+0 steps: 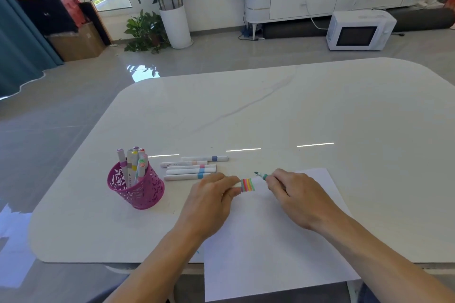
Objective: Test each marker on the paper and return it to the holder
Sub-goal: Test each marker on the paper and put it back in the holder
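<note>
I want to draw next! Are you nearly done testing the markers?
Roughly halfway, it seems. Done: coloured stripes are on the paper, and several markers stand in the pink holder. In hand: the right hand grips an uncapped green marker, and the left hand rests beside the stripes. Left: four capped markers lie on the table, probably waiting their turn.

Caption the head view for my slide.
Right hand holds an uncapped green marker near colour stripes on the paper, left hand pinches its white cap, loose markers lie beside the pink holder.
</note>
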